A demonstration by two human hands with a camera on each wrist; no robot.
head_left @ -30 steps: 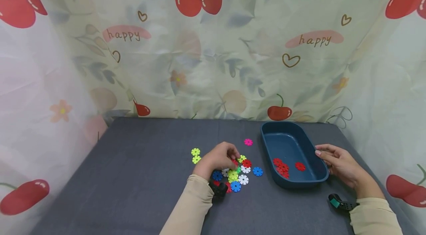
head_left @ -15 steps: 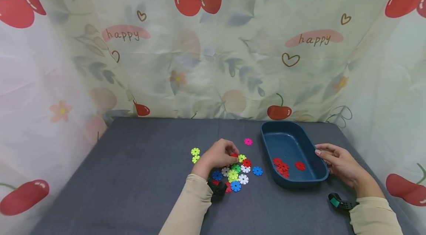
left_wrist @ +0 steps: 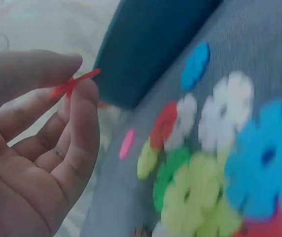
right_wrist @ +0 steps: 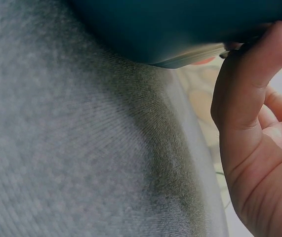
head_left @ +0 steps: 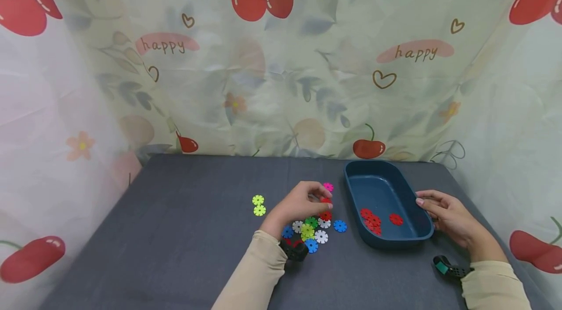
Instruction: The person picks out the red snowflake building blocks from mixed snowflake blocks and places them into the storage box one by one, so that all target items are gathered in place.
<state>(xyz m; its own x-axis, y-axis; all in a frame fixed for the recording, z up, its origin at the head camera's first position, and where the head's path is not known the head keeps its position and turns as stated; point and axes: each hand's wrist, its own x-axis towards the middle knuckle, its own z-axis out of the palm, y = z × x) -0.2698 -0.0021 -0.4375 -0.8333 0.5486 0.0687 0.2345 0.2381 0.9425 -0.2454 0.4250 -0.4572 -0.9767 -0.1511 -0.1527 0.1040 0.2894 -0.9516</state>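
Observation:
My left hand (head_left: 303,201) pinches a red notched plastic disc (left_wrist: 70,87) between thumb and forefinger, seen nearly edge-on in the left wrist view. It is held just above a loose cluster of similar discs: a green disc (head_left: 311,222), white discs (head_left: 321,237), blue discs (head_left: 340,225) and yellow discs (head_left: 307,232). My wrist hides part of the cluster. To the right stands a dark blue tub (head_left: 373,173) with several red discs (head_left: 372,222) on its floor. My right hand (head_left: 454,217) touches the tub's right side, its fingers and thumb fairly straight.
Two yellow discs (head_left: 259,205) lie left of the cluster, and a pink disc (head_left: 328,186) lies behind it. Grey cloth (head_left: 184,232) covers the table. A patterned curtain (head_left: 281,81) closes off the back and sides. Black straps (head_left: 450,267) circle both wrists.
My left hand has picked the red disc out of the cluster and moved right toward the tub, uncovering the green disc. The right hand and tub stay put.

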